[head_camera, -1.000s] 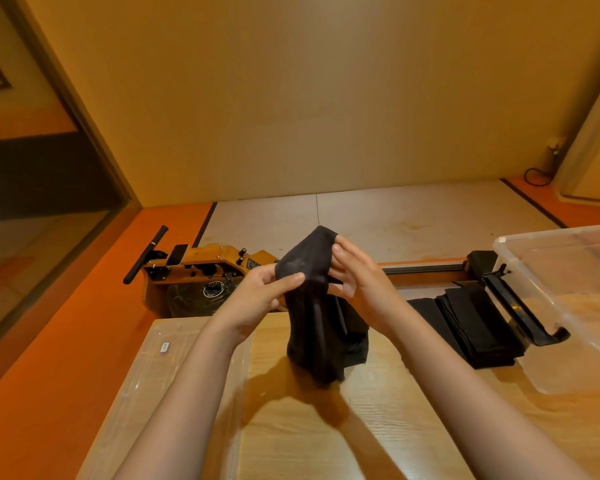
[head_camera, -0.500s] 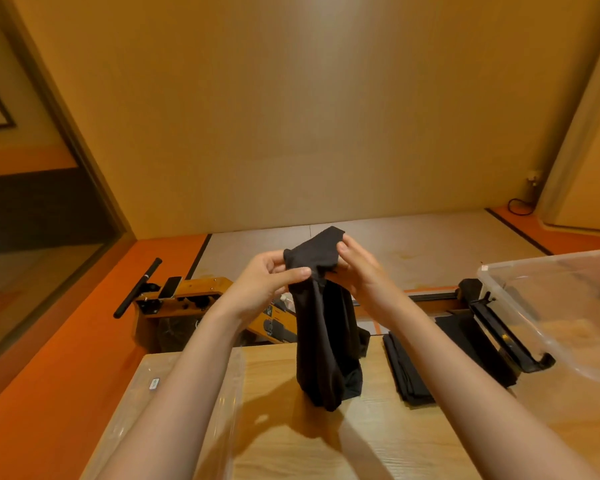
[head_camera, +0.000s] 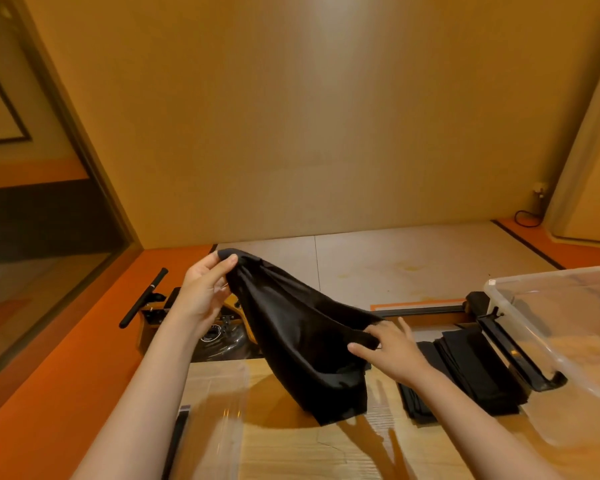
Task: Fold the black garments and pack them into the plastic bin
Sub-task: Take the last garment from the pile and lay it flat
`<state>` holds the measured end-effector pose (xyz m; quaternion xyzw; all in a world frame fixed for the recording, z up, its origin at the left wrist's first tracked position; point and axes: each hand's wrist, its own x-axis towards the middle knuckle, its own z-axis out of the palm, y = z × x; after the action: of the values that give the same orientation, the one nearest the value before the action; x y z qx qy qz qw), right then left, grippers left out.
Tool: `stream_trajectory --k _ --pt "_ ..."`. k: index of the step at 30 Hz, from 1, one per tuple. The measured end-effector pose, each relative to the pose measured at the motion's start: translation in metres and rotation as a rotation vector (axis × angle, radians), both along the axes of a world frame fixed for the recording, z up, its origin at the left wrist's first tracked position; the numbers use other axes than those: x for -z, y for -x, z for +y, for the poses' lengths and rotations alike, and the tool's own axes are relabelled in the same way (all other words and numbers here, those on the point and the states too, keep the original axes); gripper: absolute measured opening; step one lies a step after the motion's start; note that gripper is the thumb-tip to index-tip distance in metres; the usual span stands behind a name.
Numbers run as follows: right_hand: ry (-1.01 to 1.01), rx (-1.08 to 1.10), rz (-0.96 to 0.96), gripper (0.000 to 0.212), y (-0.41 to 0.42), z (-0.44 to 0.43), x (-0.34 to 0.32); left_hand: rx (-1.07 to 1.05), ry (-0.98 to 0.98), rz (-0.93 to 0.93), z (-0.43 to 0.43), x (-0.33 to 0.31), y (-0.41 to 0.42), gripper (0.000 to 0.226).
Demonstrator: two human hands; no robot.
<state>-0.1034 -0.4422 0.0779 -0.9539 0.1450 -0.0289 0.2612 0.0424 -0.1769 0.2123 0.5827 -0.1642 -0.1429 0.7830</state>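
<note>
A black garment (head_camera: 302, 337) hangs spread in the air above the wooden table (head_camera: 326, 452). My left hand (head_camera: 205, 289) pinches its upper corner, raised at the left. My right hand (head_camera: 392, 348) grips the cloth's lower right edge, thumb and fingers around the fabric. The garment's bottom hem dangles just above the tabletop. The clear plastic bin (head_camera: 568, 327) stands at the right, tilted toward me, with a black handle clip on its near side. A pile of folded black garments (head_camera: 465, 372) lies on the table between my right hand and the bin.
A clear plastic lid (head_camera: 215, 420) lies flat on the table's left part. Behind the table stands a wooden rowing machine (head_camera: 219, 327) with a black handle bar (head_camera: 142, 297) on an orange floor. A rail (head_camera: 420, 308) runs right behind the bin.
My hands have moved apart: the left stayed high at the left, the right slid down and to the right along the cloth. The garment went from a hanging bunch to a stretched sheet.
</note>
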Motion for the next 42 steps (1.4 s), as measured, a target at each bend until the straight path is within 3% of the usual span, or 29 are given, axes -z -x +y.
stream_trajectory --k 2,5,10,15,20,22,30,35,38,42 --pt "0.098 0.017 -0.064 0.027 0.001 -0.001 0.001 -0.065 -0.069 0.060 0.006 0.018 -0.006 0.018" --pt "-0.016 0.041 -0.152 0.026 0.001 0.001 -0.003 -0.125 -0.125 0.135 0.014 0.040 -0.010 0.024" --pt "-0.147 0.056 -0.224 0.045 0.000 0.002 -0.011 -0.220 -0.125 0.171 0.026 0.054 -0.014 0.027" --pt "-0.166 -0.031 -0.086 0.018 0.004 0.008 -0.003 -0.236 -0.120 0.238 0.025 0.061 -0.011 0.013" --pt "-0.263 -0.099 -0.068 0.008 0.001 0.016 -0.009 -0.272 -0.195 0.247 0.029 0.070 -0.018 0.043" --pt "-0.350 -0.114 -0.072 0.010 0.000 0.014 -0.018 -0.284 -0.228 0.218 0.033 0.068 -0.022 0.046" --pt "-0.803 -0.164 -0.279 0.026 0.002 0.021 -0.085 -0.192 -0.496 -0.121 0.020 0.041 -0.019 0.016" --pt "-0.918 -0.201 -0.438 0.013 0.005 0.040 -0.119 -0.203 -0.514 -0.369 -0.007 0.008 0.011 0.005" --pt "-0.942 -0.148 -0.496 0.009 0.006 0.054 -0.132 -0.088 -0.465 -0.394 -0.017 -0.012 0.036 0.014" --pt "-0.954 -0.127 -0.532 0.006 0.011 0.074 -0.142 0.239 -0.324 -0.253 -0.028 -0.019 0.070 0.052"
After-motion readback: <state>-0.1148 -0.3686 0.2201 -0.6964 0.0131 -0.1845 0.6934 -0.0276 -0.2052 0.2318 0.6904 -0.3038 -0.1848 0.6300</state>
